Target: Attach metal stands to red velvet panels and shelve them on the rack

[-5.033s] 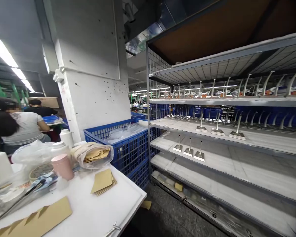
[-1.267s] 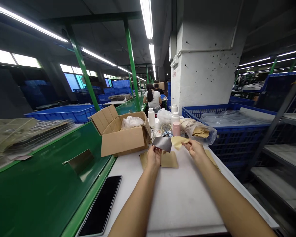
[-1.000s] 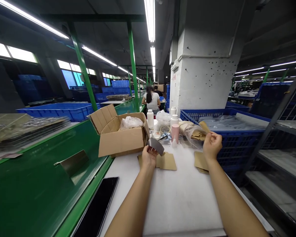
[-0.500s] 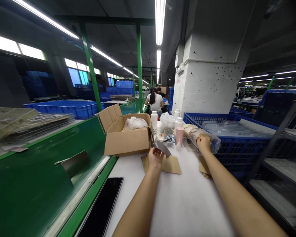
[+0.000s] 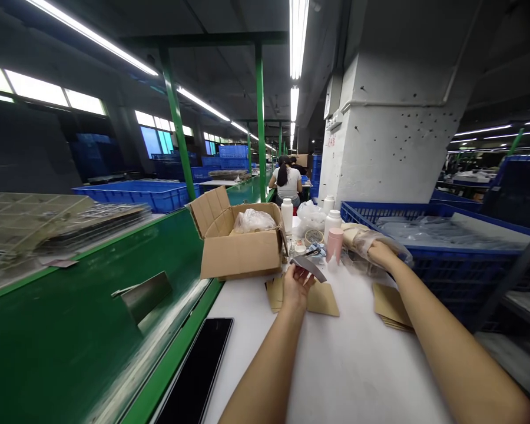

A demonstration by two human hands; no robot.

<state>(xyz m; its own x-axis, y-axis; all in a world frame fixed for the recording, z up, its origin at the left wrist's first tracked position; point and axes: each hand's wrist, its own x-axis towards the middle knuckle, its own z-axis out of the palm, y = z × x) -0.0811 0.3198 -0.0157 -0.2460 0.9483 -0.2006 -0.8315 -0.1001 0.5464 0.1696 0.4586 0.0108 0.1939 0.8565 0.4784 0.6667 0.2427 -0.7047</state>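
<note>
My left hand [image 5: 297,285] pinches a thin, curved grey strip [image 5: 310,268] above the white table, fingers closed on its left end. Under and beside that hand lie flat brown card pieces [image 5: 323,299]. My right hand [image 5: 382,254] reaches into the mouth of a clear plastic bag [image 5: 404,253] with pale tan contents [image 5: 355,234]; the fingertips are hidden there, so their grip does not show. Near my right forearm rests a stack of brown cards [image 5: 391,306].
Left stands an open cardboard box [image 5: 242,256] beside a green conveyor edge [image 5: 159,377]; a phone [image 5: 198,365] lies in front. White bottles [image 5: 287,215], a pink bottle [image 5: 334,244] and a tape roll [image 5: 313,237] stand behind. A blue crate [image 5: 446,265] is at right; a person [image 5: 287,182] sits ahead.
The view has turned slightly left, so everything sits further right. The grey strip has tipped flatter in my left hand. My right hand has gone further into the plastic bag.
</note>
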